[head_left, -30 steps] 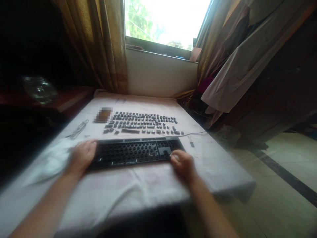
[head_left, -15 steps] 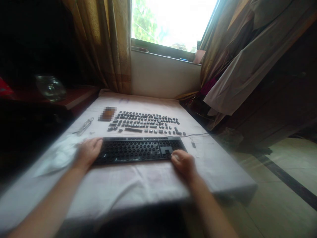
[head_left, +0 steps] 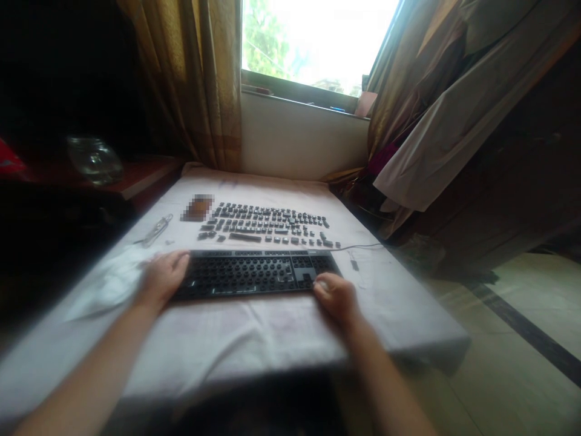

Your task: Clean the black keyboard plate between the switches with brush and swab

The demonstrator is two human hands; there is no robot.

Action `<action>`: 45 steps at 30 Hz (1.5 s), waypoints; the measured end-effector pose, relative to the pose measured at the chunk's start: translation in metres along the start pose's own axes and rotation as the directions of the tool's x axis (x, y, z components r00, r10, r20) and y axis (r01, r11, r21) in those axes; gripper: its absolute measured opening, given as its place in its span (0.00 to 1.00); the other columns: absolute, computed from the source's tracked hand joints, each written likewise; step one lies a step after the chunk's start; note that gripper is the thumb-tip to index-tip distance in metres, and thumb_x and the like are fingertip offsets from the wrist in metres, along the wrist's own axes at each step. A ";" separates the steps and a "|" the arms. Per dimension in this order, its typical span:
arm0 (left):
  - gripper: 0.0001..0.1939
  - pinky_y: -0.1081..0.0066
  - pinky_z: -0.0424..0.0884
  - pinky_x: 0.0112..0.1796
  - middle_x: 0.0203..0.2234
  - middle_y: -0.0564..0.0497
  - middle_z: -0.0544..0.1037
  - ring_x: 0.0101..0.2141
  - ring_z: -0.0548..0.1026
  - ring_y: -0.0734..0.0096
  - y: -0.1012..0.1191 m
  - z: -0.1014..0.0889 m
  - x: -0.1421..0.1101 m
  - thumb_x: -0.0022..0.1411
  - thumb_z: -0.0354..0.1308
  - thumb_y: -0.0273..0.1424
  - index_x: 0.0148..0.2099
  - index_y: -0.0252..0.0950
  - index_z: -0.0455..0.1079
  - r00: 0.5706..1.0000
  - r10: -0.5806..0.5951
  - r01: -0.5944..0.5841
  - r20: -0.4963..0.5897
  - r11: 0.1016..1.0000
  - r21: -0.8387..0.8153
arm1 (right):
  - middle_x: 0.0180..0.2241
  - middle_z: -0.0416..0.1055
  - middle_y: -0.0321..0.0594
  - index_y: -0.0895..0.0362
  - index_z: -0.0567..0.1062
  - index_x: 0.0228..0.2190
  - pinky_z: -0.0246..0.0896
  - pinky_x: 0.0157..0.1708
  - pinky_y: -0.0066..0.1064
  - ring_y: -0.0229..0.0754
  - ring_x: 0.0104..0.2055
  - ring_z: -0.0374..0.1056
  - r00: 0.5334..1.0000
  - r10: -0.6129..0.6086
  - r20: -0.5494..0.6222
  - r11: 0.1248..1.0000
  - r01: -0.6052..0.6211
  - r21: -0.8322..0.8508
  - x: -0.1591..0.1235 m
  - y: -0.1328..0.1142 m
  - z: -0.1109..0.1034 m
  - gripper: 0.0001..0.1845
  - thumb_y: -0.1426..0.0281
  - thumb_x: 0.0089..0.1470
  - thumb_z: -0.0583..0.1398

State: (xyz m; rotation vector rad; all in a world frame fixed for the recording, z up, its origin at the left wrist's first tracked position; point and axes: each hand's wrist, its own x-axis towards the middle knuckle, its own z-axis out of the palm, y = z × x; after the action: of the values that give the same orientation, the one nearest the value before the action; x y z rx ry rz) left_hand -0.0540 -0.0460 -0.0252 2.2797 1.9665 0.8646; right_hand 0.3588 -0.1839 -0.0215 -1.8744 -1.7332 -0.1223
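Observation:
A black keyboard (head_left: pixel 245 269) with its keycaps off lies on the cloth, bare key sockets facing up. My left hand (head_left: pixel 166 275) is closed over its left end, thumb on the top edge. At the lower right corner, over the number pad side, my right hand (head_left: pixel 336 295) is curled into a fist. Something small and pale shows between its fingers, too blurred to name. Beyond the keyboard, loose dark keycaps (head_left: pixel 254 229) are laid out in rows. A crumpled white cloth (head_left: pixel 111 278) sits beside my left hand.
A pale sheet (head_left: pixel 290 345) covers the table. A pixelated brown item (head_left: pixel 198 208) and a bundled cable (head_left: pixel 158 229) lie at left. A thin cord (head_left: pixel 361 246) runs right from the keyboard, near a small dark piece (head_left: pixel 354 265). A glass jar (head_left: pixel 95 160) stands on a side table.

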 end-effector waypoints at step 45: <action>0.25 0.53 0.66 0.52 0.41 0.41 0.82 0.46 0.76 0.50 0.001 0.001 0.000 0.63 0.43 0.43 0.46 0.38 0.78 1.000 -0.003 0.003 0.002 1.000 -0.008 | 0.27 0.80 0.35 0.50 0.80 0.27 0.61 0.30 0.28 0.41 0.28 0.74 0.974 0.127 0.186 0.992 -0.123 -0.033 0.013 -0.020 -0.005 0.06 0.69 0.48 0.61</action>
State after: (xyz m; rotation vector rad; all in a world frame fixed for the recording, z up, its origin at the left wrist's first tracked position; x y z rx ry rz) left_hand -0.0530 -0.0461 -0.0255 2.2714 1.9621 0.8683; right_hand 0.3433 -0.1749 -0.0044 -2.0620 -1.7343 0.0885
